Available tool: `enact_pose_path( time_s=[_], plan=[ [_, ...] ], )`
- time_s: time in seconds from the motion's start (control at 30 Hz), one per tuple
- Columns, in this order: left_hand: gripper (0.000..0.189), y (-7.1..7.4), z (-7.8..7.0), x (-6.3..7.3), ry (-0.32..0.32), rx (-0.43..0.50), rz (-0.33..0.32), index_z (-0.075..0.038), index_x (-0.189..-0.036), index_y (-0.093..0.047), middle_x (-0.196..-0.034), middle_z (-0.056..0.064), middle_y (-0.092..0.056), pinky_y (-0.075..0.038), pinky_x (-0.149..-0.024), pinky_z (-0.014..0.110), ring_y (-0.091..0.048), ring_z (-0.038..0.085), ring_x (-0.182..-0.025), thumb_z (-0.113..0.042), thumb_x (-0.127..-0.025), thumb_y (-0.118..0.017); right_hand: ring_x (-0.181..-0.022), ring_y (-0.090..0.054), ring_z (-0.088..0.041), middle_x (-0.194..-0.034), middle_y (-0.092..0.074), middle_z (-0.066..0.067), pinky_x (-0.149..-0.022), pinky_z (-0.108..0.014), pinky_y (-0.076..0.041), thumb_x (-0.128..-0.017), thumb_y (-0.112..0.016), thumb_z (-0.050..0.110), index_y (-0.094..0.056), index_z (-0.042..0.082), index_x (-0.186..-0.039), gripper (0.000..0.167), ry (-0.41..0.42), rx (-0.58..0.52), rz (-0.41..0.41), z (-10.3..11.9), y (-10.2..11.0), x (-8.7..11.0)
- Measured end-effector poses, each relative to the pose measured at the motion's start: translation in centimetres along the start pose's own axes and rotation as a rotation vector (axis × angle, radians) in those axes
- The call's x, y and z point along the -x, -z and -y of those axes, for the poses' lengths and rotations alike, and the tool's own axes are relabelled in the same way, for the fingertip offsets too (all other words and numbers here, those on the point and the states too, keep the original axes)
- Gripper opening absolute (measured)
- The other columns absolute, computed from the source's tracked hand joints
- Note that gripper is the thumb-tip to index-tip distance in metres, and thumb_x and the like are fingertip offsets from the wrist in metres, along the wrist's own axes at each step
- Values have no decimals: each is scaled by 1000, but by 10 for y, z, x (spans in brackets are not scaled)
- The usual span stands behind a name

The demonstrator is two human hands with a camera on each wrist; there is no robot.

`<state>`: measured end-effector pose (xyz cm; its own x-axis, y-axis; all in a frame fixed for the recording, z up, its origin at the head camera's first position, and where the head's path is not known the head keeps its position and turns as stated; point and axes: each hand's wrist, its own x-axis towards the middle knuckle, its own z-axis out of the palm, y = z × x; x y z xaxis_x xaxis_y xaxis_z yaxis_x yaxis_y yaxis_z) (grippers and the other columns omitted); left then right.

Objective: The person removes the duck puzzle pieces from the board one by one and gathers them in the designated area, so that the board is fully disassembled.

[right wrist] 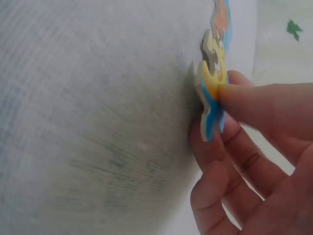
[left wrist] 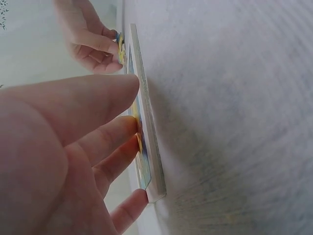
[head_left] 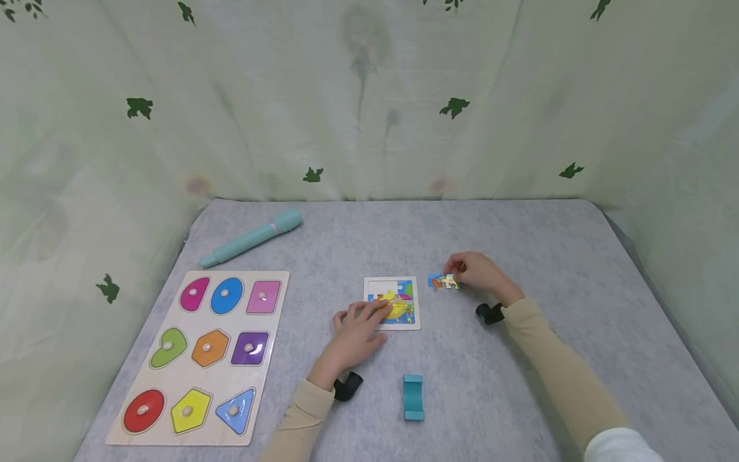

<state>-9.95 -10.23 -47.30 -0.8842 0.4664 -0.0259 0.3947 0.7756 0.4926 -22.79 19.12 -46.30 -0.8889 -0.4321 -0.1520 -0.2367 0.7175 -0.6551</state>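
Straight, spread fingers of my left hand (head_left: 353,339) rest on a small white-framed jigsaw puzzle (head_left: 389,280) lying flat on the table. In the left wrist view its thumb (left wrist: 93,98) is at the near edge of the frame and other fingertips touch the picture. Yellow, blue and green pieces fill part of the puzzle. To the right of it, my right hand (head_left: 482,274) pinches a yellow and blue jigsaw piece (right wrist: 211,100) between thumb and fingers, the piece tilted up. An orange and blue piece (right wrist: 222,19) lies just beyond it.
At the left lies a wooden shape board (head_left: 219,412) with several coloured knobbed shapes. A long teal tapered stick (head_left: 248,242) lies behind it. Near the front is a teal block with raised ends (head_left: 412,398). Behind the table hangs a pale curtain (head_left: 369,147) with green leaves.
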Motion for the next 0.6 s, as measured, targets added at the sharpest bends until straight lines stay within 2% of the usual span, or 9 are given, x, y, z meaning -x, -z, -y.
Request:
enact_pose_path(
  time_s=[0.17, 0.37, 0.47, 0.6],
  plan=[
    [51, -1, -1, 0, 4, -7, -11, -11, -141, -48, -146, 5, -40, -20, -94, 61, -29, 35, -128, -19, -94, -62, -72, -50, -19, -82, -57, -3, -64, -33, -41, -81, -64, 0, -67, 11, -91, 16, 2, 154, 3, 9, -3, 1],
    [51, -2, -2, -1, -3, -36, -15, -14, -141, -48, -145, 6, -40, -22, -92, 60, -30, 34, -126, -21, -93, -62, -73, -49, -21, -83, -54, -4, -63, -34, -41, -77, -64, -4, -65, 11, -90, 20, -28, 305, 12, 22, -4, 1],
    [50, -2, -3, -2, -9, -56, -19, -15, -141, -49, -144, 5, -40, -23, -92, 59, -30, 33, -125, -23, -94, -62, -73, -50, -21, -83, -55, -5, -63, -35, -43, -76, -64, -5, -64, 11, -89, 22, -52, 341, 20, 27, -5, 0],
    [47, -4, -3, -4, -16, -78, -28, -15, -139, -51, -142, 5, -41, -23, -92, 59, -31, 32, -125, -23, -94, -62, -74, -52, -22, -86, -58, -6, -63, -36, -45, -76, -63, -7, -64, 11, -87, 21, -78, 336, 48, 32, -4, -3]
  ],
)
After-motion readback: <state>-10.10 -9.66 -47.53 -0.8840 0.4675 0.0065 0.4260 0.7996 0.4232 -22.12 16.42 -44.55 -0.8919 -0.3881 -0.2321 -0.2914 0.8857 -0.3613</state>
